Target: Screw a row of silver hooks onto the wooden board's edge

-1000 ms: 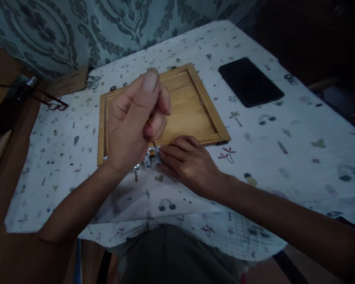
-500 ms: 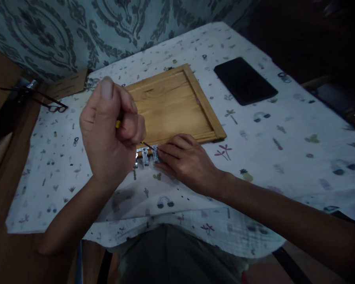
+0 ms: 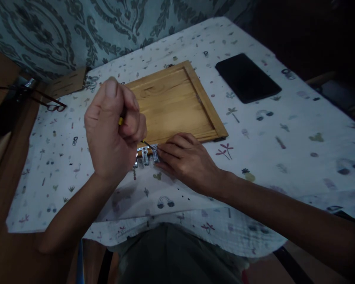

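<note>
Left hand [image 3: 114, 126] shifted leftward, clenching a screwdriver [image 3: 148, 144]; right hand [image 3: 189, 163] touches hinge [image 3: 155, 154] between them, grip unclear.

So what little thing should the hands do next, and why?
Maybe the left hand could tip the tool a bit more upright. It looks slanted where it reaches the metal part at the near edge of the board, and the right hand is close beside, perhaps steadying things. The tip is hard to see.
</note>
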### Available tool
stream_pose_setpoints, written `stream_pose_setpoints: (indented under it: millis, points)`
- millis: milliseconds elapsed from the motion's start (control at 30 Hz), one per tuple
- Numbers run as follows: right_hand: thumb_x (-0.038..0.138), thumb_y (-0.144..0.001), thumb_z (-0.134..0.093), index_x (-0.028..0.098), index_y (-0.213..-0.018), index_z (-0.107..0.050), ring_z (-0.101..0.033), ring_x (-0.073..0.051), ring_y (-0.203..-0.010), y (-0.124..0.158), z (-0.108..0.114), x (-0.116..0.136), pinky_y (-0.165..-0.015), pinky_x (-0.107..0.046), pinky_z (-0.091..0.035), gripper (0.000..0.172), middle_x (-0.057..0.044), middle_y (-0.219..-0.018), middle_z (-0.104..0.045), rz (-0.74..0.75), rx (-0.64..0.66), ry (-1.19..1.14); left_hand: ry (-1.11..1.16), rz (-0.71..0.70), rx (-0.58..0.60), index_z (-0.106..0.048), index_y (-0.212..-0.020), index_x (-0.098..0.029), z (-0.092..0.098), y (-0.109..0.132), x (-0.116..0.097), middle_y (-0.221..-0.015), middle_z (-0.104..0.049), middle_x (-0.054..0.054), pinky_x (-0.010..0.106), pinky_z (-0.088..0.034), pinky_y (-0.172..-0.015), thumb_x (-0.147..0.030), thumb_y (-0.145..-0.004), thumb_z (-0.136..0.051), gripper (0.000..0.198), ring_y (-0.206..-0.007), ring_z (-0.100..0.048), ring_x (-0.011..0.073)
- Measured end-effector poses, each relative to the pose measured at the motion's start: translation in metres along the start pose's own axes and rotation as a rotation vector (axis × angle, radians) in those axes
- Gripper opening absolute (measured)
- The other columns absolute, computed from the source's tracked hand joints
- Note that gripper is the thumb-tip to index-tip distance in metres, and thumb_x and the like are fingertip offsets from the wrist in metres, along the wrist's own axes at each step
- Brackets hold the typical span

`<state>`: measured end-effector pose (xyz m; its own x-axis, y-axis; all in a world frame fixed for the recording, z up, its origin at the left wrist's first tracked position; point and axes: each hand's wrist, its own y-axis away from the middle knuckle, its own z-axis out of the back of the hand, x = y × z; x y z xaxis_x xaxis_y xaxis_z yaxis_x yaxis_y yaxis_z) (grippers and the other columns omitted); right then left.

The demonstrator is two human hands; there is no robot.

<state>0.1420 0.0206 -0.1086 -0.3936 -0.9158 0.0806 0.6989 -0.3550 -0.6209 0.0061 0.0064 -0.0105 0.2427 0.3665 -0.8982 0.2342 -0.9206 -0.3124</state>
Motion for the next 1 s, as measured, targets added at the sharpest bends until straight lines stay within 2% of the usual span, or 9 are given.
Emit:
stream_pose_setpoints:
  millis: [133,300,700,1000]
  points:
    - [0.03,-0.092,-0.057,0.015,-0.091,-0.072,-0.056,-0.022,-0.09,0.0,0.0,0.0,-0.084,-0.039,-0.043,0.022,-0.007,-0.096,-0.073,-0.001,0.026,-0.006,-0.007,-0.042,-0.003,-0.054,-0.064,-0.017,0.0,0.002,0.001,-0.045,-0.019,-0.006,0.024,-0.013,-0.036,-0.025,-0.099,-0.032,0.043,-0.037,-0.009,0.0064]
    - [0.029,-0.092,-0.057,0.014,-0.091,-0.071,-0.056,-0.022,-0.089,0.001,-0.001,-0.001,-0.083,-0.039,-0.043,0.021,-0.008,-0.095,-0.073,-0.003,0.014,-0.026,-0.056,-0.055,-0.062,-0.055,-0.066,-0.017,0.001,0.006,0.001,-0.049,-0.022,-0.005,0.025,-0.015,-0.041,-0.026,-0.098,-0.039,0.036,-0.041,-0.014,0.006]
    - [0.03,-0.093,-0.054,0.011,-0.093,-0.07,-0.054,-0.023,-0.089,0.0,0.003,-0.001,-0.085,-0.038,-0.041,0.025,-0.009,-0.094,-0.071,-0.002,0.061,-0.028,-0.201,-0.113,-0.041,-0.061,-0.072,-0.016,-0.005,0.018,-0.002,-0.055,-0.035,-0.002,0.026,-0.023,-0.043,-0.026,-0.096,-0.046,0.03,-0.045,-0.03,0.0068]
    - [0.029,-0.093,-0.055,0.012,-0.092,-0.071,-0.056,-0.023,-0.09,0.0,0.003,0.0,-0.082,-0.039,-0.043,0.024,-0.009,-0.094,-0.072,-0.008,0.059,-0.028,-0.086,-0.107,0.045,-0.06,-0.073,-0.015,0.005,0.006,0.003,-0.046,-0.025,-0.007,0.024,-0.02,-0.038,-0.021,-0.095,-0.043,0.029,-0.036,-0.016,0.0053]
